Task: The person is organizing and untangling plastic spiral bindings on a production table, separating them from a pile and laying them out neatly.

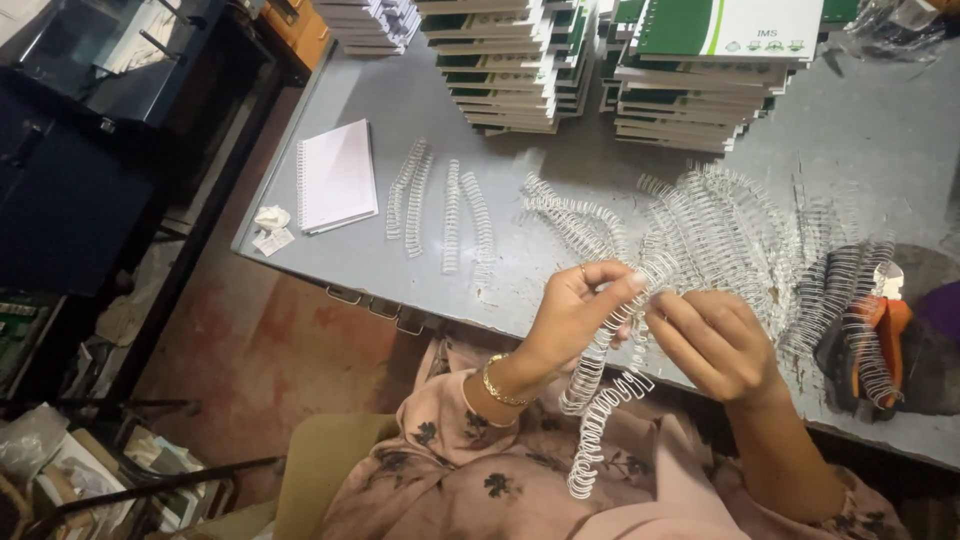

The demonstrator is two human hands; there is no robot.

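My left hand (575,315) pinches the top of a white wire binding coil (600,400) that hangs down over my lap. My right hand (715,345) grips the same coils just beside it, near the table's front edge. A loose heap of white binding coils (720,230) lies on the grey table (420,250) right behind both hands. Several straight coil pieces (440,205) lie in a row to the left. A white spiral-bound notebook (337,175) rests at the far left of the table.
Stacks of green-and-white booklets (520,60) fill the table's back edge. Orange-handled cutters (880,335) lie at the right under some coils. A crumpled paper scrap (270,228) sits at the left corner. A dark machine (70,150) stands left of the table.
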